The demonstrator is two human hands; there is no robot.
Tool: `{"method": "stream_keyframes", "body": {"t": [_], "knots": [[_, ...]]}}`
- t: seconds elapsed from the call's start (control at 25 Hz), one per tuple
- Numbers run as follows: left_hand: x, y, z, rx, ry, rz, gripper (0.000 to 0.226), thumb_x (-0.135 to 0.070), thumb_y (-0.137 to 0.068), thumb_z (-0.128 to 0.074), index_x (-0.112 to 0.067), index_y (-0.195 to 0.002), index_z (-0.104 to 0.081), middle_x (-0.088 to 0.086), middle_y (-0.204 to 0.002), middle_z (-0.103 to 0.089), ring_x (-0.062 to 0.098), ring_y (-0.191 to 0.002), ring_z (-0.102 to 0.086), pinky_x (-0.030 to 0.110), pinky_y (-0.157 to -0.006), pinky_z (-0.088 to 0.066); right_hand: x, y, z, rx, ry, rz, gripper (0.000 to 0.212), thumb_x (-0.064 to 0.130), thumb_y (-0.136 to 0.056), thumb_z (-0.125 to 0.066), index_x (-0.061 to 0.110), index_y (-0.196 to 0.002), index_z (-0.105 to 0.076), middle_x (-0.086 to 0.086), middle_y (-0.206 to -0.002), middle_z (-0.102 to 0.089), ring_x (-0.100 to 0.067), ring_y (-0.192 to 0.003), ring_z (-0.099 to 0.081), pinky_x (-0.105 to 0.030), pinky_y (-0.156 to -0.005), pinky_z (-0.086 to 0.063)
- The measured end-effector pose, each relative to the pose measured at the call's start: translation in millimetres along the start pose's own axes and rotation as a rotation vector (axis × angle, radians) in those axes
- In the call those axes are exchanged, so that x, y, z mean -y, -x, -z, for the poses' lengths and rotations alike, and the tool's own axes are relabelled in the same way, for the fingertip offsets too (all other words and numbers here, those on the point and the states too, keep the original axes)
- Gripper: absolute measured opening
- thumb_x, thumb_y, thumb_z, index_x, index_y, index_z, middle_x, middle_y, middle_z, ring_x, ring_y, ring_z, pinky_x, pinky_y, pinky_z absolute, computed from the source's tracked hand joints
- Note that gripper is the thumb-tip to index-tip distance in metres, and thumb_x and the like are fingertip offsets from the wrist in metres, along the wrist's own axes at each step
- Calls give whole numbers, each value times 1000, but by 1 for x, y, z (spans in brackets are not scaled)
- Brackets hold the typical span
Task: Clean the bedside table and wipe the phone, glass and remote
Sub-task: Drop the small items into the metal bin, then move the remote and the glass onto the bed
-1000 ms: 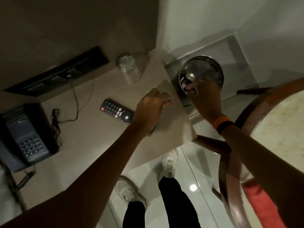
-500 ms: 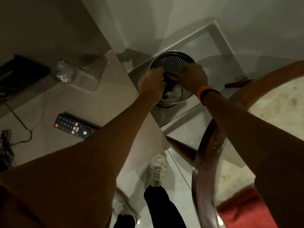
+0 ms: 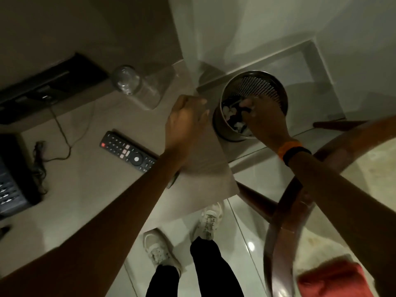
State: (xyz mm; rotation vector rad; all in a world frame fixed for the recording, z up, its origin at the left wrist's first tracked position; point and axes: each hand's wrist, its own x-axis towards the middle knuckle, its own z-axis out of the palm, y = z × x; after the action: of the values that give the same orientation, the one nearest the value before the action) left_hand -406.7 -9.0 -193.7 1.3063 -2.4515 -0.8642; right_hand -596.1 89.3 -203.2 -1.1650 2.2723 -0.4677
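Note:
The beige bedside table carries a black remote in its middle, a clear glass at the back and a dark phone at the left edge. My left hand hovers over the table's right edge, right of the remote, fingers curled under with nothing visible in it. My right hand, with an orange and black wristband, reaches into a perforated metal bin on the floor beside the table. Its fingers are among crumpled white scraps; its grip is hidden.
A black wall panel sits behind the table, and a thin cable runs from it toward the phone. A curved dark wooden frame and a red cloth are at right. My white shoes stand on glossy floor tiles.
My left hand has drawn back from over the bin to above the table's edge. My right hand has gone deeper into the bin. The view has swung left, showing the phone again.

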Motion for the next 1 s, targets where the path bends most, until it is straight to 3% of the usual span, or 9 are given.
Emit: {"method": "stream_keyframes", "body": {"t": [0.16,0.32,0.44,0.52,0.64,0.72,0.84,0.92,1.0], "knots": [[54,53,54,-21,11,82,28,-21,-94,-66,-13,-121,-68,10,-127,-63,23,-117,-58,27,-98,-41,45,43,-41,137,-65,141,31,26,-92,-60,13,-118,-71,-14,-121,-66,-28,-104,-66,-38,-94,-52],[128,81,101,138,-149,-79,41,-17,-89,-69,-17,-130,-63,7,-135,-61,29,-130,-51,54,-107,-43,83,33,-59,-42,-17,180,36,24,-90,-68,12,-124,-67,-13,-129,-57,-26,-111,-61,-36,-90,-53],[166,93,120,333,-280,-196,69,-31,-82,-74,-19,-146,-51,8,-150,-51,31,-143,-42,57,-116,-35,128,3,-70,-15,-95,247,63,31,-86,-75,16,-142,-52,-9,-140,-50,-24,-124,-56,-35,-98,-53],[175,103,122,349,-379,-239,78,-32,-73,-83,-20,-144,-53,11,-143,-56,35,-136,-49,55,-116,-34,163,-15,-80,35,-286,182,81,34,-79,-83,19,-148,-44,3,-139,-49,-14,-125,-54,-27,-101,-53],[178,119,117,237,-375,-210,74,-25,-67,-89,-23,-136,-62,9,-130,-62,35,-117,-59,51,-106,-46,196,-31,-95,-31,-387,171,71,31,-71,-90,12,-132,-58,12,-117,-62,4,-102,-61,-3,-83,-48],[176,135,114,186,-314,-149,71,-26,-69,-87,-23,-135,-62,9,-131,-60,33,-113,-60,49,-96,-53,205,-35,-100,-93,-386,176,64,39,-68,-90,13,-120,-64,4,-111,-71,-2,-98,-68,-11,-82,-53],[180,176,117,53,-276,-11,68,-35,-73,-86,-17,-134,-61,8,-127,-61,30,-105,-63,45,-82,-60,219,-18,-105,-103,-345,232,44,36,-72,-87,10,-103,-71,3,-95,-75,11,-77,-65,-7,-67,-48],[181,212,125,-67,-162,175,64,-39,-75,-85,-13,-130,-63,7,-122,-61,28,-102,-61,43,-72,-61,236,4,-106,-86,-360,282,32,32,-75,-84,9,-91,-68,5,-83,-70,12,-67,-60,-9,-62,-45],[179,256,140,-202,29,418,59,-40,-81,-80,-14,-130,-62,3,-121,-58,22,-105,-58,38,-74,-59,262,35,-111,-23,-384,334,32,29,-75,-82,13,-94,-62,2,-86,-68,4,-74,-63,-14,-68,-49]]}}
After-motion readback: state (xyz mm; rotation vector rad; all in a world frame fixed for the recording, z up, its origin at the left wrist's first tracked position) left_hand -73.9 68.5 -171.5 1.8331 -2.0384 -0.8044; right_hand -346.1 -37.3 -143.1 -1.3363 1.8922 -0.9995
